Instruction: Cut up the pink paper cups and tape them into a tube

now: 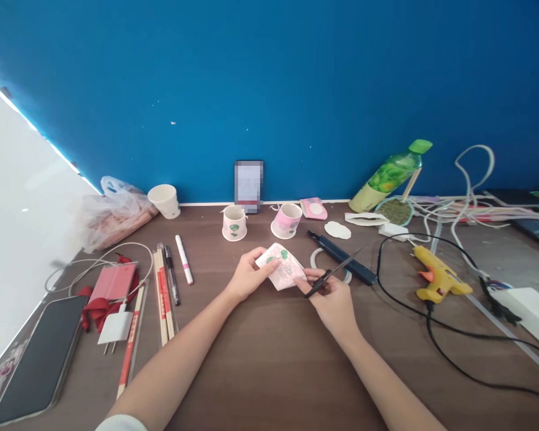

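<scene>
My left hand (248, 276) pinches a flattened piece of printed paper cup (284, 272), pale pink with green leaf shapes, between thumb and fingers. My right hand (336, 306) is closed round a pair of black scissors (335, 273), whose blades point up and to the right, away from the paper. Its fingertips also touch the paper's right corner. Behind my hands stand two cut-down paper cups, a pale one (234, 227) and a pinker one (289, 224). To their right lie a pink cup scrap (313, 208), a white paper oval (338, 230) and a folded white strip (367, 219).
At right are a yellow glue gun (441, 278) with a looping black cord, a dark elongated tool (344, 257) and a leaning green bottle (388, 176). At left, chopsticks (163, 299), pens, a phone (42, 353) and a whole paper cup (164, 200). A blue partition (269, 78) rises behind.
</scene>
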Demonstrator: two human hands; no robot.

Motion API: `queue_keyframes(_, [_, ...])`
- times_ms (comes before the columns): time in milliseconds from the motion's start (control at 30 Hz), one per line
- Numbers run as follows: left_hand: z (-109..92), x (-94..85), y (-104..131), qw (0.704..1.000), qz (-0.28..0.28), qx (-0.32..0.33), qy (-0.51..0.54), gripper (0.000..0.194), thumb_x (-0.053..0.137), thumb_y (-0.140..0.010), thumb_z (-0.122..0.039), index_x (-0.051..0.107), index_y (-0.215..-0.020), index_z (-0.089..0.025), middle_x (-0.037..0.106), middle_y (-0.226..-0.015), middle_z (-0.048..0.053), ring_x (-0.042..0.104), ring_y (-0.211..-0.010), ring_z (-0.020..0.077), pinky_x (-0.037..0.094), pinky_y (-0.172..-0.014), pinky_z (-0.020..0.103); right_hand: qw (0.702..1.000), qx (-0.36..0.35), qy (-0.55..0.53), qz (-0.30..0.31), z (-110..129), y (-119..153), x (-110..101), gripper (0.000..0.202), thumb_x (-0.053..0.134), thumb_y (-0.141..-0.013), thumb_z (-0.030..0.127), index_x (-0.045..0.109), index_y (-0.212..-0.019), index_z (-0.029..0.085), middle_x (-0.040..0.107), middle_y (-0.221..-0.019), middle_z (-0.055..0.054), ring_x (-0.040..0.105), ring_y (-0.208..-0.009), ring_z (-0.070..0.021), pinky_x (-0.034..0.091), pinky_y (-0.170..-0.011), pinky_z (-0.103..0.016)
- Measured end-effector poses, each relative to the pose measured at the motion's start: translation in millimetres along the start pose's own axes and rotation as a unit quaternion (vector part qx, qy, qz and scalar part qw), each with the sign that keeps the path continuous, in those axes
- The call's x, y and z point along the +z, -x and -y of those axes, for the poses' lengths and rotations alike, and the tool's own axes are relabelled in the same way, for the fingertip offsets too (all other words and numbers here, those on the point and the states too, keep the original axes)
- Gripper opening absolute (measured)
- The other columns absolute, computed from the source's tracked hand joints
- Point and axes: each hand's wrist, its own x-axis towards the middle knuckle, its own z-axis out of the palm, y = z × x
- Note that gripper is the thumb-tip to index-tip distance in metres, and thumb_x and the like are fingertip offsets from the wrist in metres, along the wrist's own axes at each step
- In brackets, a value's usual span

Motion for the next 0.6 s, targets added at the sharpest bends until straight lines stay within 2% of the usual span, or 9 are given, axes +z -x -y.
queue_keyframes(167, [2,-1.6,-1,0.999,0.037,-0.038,-0.007,0.035,0.068,-0.069,-0.045,0.062,-0.084,-0.014,0.065,-0.076,0.003,0.061,-0.068,0.0138,0.049,-0.060,0.024,0.999,0.017,-0.029,-0.003,-9,-5,-3,0.033,0.079,-0.052,0.042,0.068,-0.067,0.015,0.067,-0.061,-0.004,0.061,-0.057,-0.0174,0.047,-0.055,-0.028])
queue_keyframes(233, [2,-3.6,-3,1.000,0.025,-0.009,0.001,0.036,0.067,-0.071,-0.046,0.060,-0.086,-0.015,0.066,-0.079,0.004,0.063,-0.072,0.0155,0.051,-0.063,0.027,0.999,0.008,-0.042,-0.023,-12,-9,-9,0.033,0.080,-0.051,0.040,0.068,-0.068,0.015,0.066,-0.061,-0.004,0.060,-0.057,-0.0170,0.047,-0.054,-0.028])
queue_keyframes(267, [3,-5.1,-4,1.000,0.001,0.024,0.000,0.034,0.066,-0.072,-0.045,0.059,-0.087,-0.015,0.066,-0.081,0.005,0.063,-0.075,0.0164,0.052,-0.066,0.028,0.997,0.002,-0.055,-0.050,-14,-12,-13,0.033,0.080,-0.050,0.039,0.067,-0.068,0.014,0.066,-0.062,-0.003,0.060,-0.057,-0.0167,0.047,-0.054,-0.027])
queue_keyframes(333, [4,-9.0,-6,0.990,-0.081,0.105,-0.043,0.026,0.063,-0.076,-0.039,0.057,-0.088,-0.017,0.066,-0.088,0.006,0.062,-0.085,0.0177,0.051,-0.073,0.031,0.985,-0.008,-0.097,-0.145,-15,-20,-24,0.035,0.081,-0.050,0.039,0.067,-0.070,0.014,0.065,-0.063,-0.003,0.059,-0.057,-0.0153,0.047,-0.055,-0.027])
queue_keyframes(400, [7,-12.9,-8,0.959,-0.161,0.171,-0.161,0.014,0.058,-0.079,-0.029,0.057,-0.086,-0.018,0.064,-0.092,0.006,0.060,-0.090,0.0181,0.049,-0.079,0.034,0.958,-0.009,-0.135,-0.254,-15,-29,-39,0.038,0.081,-0.048,0.039,0.066,-0.074,0.014,0.064,-0.064,-0.002,0.057,-0.055,-0.0130,0.046,-0.054,-0.027])
queue_keyframes(433, [8,-14.2,-8,0.938,-0.170,0.198,-0.227,0.010,0.056,-0.079,-0.025,0.058,-0.086,-0.018,0.064,-0.093,0.006,0.058,-0.092,0.0184,0.048,-0.082,0.035,0.945,-0.013,-0.142,-0.295,-15,-34,-48,0.040,0.081,-0.048,0.038,0.066,-0.077,0.014,0.064,-0.065,-0.001,0.057,-0.055,-0.0121,0.046,-0.055,-0.026])
queue_keyframes(500, [11,-15.0,-7,0.895,-0.129,0.252,-0.344,0.009,0.054,-0.078,-0.019,0.059,-0.085,-0.019,0.063,-0.098,0.006,0.055,-0.098,0.0200,0.044,-0.089,0.040,0.933,-0.017,-0.143,-0.329,-15,-43,-64,0.040,0.080,-0.050,0.038,0.066,-0.080,0.014,0.065,-0.068,-0.002,0.058,-0.058,-0.0123,0.048,-0.059,-0.027])
queue_keyframes(600, [13,-12.4,-2,0.834,-0.014,0.303,-0.462,0.010,0.053,-0.078,-0.017,0.062,-0.083,-0.020,0.060,-0.116,0.006,0.045,-0.116,0.0244,0.037,-0.099,0.044,0.936,-0.009,-0.078,-0.344,-19,-53,-85,0.039,0.078,-0.052,0.040,0.065,-0.076,0.012,0.065,-0.070,-0.006,0.060,-0.064,-0.0167,0.048,-0.059,-0.029])
